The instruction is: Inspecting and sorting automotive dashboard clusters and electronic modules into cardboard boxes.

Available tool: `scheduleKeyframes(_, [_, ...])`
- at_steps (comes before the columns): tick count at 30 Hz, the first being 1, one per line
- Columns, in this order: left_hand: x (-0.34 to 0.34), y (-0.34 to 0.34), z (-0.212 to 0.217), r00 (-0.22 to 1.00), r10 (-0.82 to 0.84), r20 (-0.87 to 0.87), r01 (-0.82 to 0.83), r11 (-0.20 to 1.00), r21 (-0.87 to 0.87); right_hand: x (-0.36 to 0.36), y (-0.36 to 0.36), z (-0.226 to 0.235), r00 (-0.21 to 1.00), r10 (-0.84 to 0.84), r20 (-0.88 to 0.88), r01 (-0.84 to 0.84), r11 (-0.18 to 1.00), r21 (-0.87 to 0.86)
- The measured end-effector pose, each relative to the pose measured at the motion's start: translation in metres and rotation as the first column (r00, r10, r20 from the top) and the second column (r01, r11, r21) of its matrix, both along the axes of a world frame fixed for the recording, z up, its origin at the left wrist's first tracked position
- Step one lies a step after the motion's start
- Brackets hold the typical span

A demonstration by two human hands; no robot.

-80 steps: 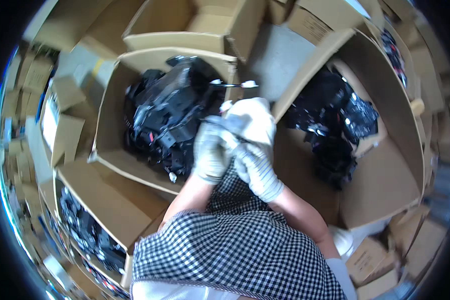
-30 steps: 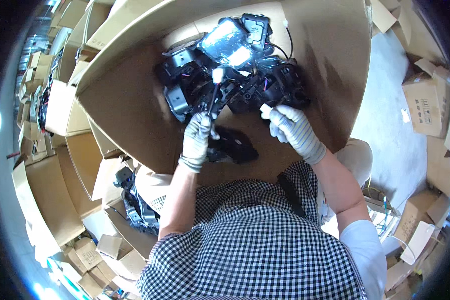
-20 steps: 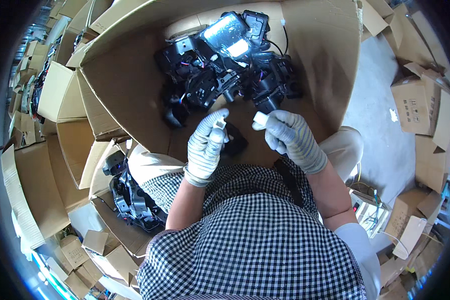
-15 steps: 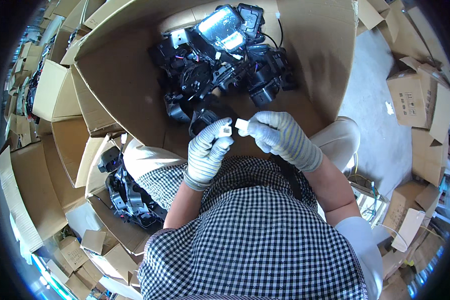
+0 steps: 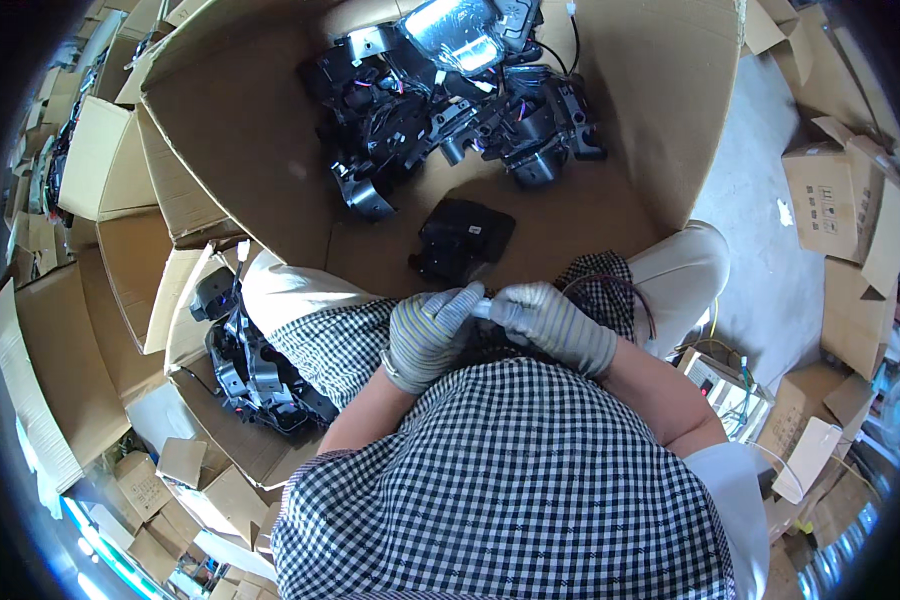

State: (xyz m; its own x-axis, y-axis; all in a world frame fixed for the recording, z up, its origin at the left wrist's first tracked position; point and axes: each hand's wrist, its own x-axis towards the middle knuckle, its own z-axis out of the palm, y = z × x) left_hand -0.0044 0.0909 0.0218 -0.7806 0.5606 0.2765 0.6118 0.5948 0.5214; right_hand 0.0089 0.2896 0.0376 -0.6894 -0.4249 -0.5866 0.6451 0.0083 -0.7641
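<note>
In striped knit gloves, my left hand (image 5: pixel 430 335) and my right hand (image 5: pixel 555 325) meet low in front of my checked apron. Both are closed at the fingertips on a small white plug connector (image 5: pixel 483 308) between them. Fingers cover most of it, so I cannot tell whether its two halves are fully joined. A thin dark cable (image 5: pixel 625 284) loops from beside my right hand over the apron. Just beyond my hands, a black plastic unit (image 5: pixel 465 240) with a small white label lies on the floor of a large carton.
The open carton (image 5: pixel 240 130) stands between my legs, with a pile of black plastic assemblies (image 5: pixel 450 120) at its far side. More black parts (image 5: pixel 260 370) fill a carton at my left. A white box-shaped device (image 5: pixel 725 395) with wires stands at the right, and cartons (image 5: pixel 830 205) surround me.
My hands have drawn down toward my body, and the two white connector halves, apart before, are now together. The black unit and the dark cable over the apron now show more plainly.
</note>
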Motion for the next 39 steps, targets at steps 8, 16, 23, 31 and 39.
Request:
scheduleKeyframes(8, [-0.056,-0.016,-0.048,0.776,-0.056,0.628,0.033,0.998,0.048,-0.010,-0.010,-0.010,0.730,0.572,-0.373,-0.549,0.817,0.176])
scheduleKeyframes(16, [-0.048,0.015,-0.130,0.779,0.258,0.572,0.177,0.785,-0.594,-0.017,-0.032,-0.012,0.646,0.675,-0.355,-0.611,0.737,0.289])
scheduleKeyframes(23, [-0.027,-0.033,-0.094,0.752,-0.038,0.658,-0.588,0.413,0.695,-0.015,-0.033,0.004,0.570,0.660,-0.489,-0.642,0.729,0.236])
scheduleKeyframes(31, [-0.010,-0.108,0.011,0.824,-0.269,0.499,-0.536,-0.657,0.530,-0.026,-0.073,0.046,0.687,0.656,-0.311,-0.618,0.753,0.225])
scheduleKeyframes(39, [0.028,-0.192,0.027,0.874,-0.013,0.485,-0.280,-0.830,0.483,-0.040,-0.156,0.051,0.621,0.614,-0.487,-0.640,0.756,0.138])
